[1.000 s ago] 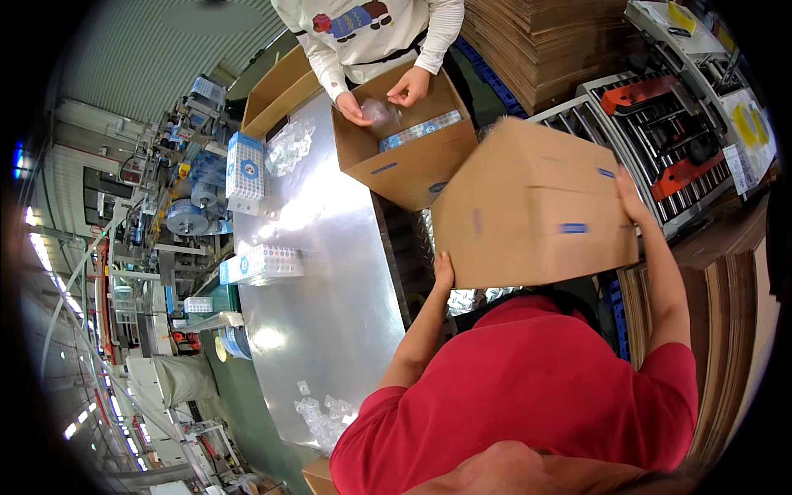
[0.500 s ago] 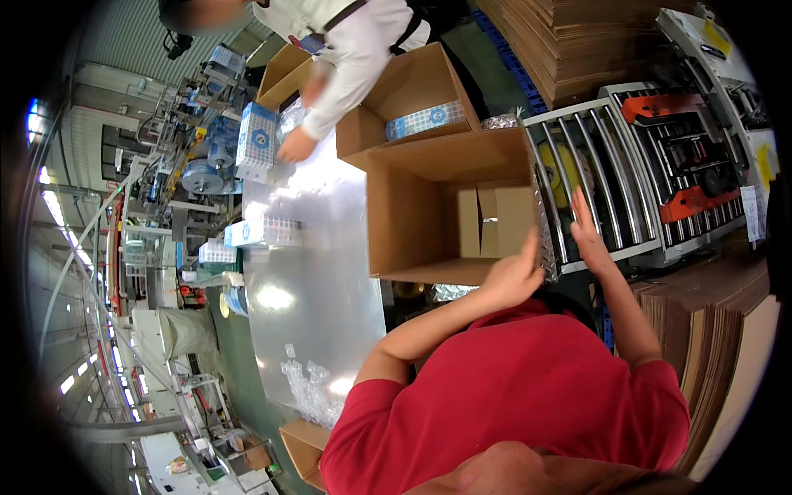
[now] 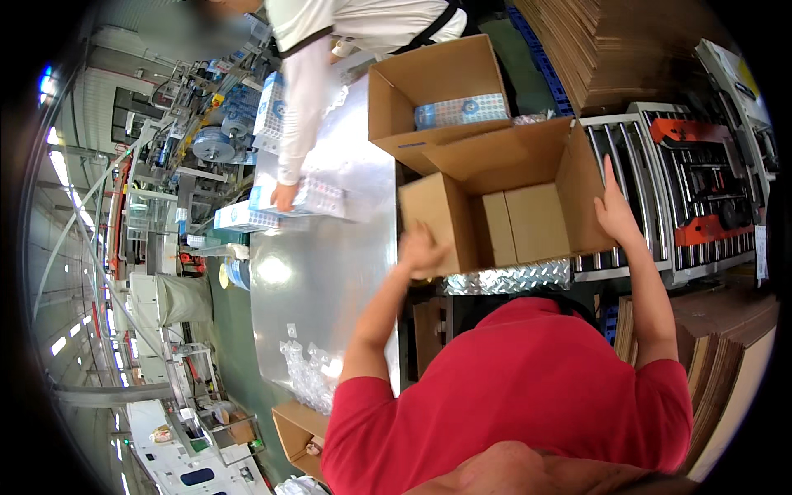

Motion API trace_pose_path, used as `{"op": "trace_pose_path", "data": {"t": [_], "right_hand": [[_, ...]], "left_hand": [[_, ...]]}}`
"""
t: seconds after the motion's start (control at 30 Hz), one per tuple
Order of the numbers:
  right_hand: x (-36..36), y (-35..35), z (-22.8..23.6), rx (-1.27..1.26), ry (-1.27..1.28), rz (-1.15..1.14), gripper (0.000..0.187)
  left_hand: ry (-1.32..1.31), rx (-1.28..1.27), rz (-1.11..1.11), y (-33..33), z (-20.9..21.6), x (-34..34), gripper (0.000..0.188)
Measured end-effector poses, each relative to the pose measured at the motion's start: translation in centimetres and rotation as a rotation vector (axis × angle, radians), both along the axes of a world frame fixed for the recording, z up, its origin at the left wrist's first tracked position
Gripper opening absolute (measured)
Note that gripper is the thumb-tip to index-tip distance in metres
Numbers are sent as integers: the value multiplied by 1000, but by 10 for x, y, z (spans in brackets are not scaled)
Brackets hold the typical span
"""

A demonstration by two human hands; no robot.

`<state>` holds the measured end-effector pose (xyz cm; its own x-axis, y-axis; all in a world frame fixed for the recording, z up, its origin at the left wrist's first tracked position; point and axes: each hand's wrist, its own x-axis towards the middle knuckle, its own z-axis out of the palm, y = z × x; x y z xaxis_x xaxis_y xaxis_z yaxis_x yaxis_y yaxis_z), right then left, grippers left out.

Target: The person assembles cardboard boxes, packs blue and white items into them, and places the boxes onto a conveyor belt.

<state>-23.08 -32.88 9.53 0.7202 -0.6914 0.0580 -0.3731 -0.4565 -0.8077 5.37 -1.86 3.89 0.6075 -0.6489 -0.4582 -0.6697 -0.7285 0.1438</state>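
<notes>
In front of me an open cardboard box (image 3: 540, 221) has nothing in it but its bottom flaps showing. My left hand (image 3: 422, 249), slightly blurred, lies against its left flap (image 3: 429, 213), which is folded outward; the fingers are apart. Flat along the outside of the right wall is my right hand (image 3: 617, 213), its fingers stretched out. Just beyond stands a second cardboard box (image 3: 437, 74), holding a blue-and-white patterned carton (image 3: 462, 110).
A co-worker's hand (image 3: 285, 196) touches a patterned carton (image 3: 318, 200) on the shiny metal table (image 3: 330, 264). Clear plastic packing (image 3: 309, 371) lies at the near end. Right are a roller conveyor (image 3: 623, 144) and stacked cardboard sheets (image 3: 718, 330); below the box is a diamond-plate edge (image 3: 507, 279).
My left hand has gone from the box's right wall to its left flap, now folded outward. My right hand has come against the right wall. The co-worker's hand has reached nearer cartons.
</notes>
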Motion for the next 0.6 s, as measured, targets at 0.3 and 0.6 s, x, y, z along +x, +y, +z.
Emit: {"op": "trace_pose_path", "data": {"t": [0.3,0.6], "right_hand": [[14,14,8,132,285,129,50],[69,110,-19,99,289,11,52]], "left_hand": [[941,-356,318,39,-76,-23,41],[-165,-1162,722,187,5,169,18]]}}
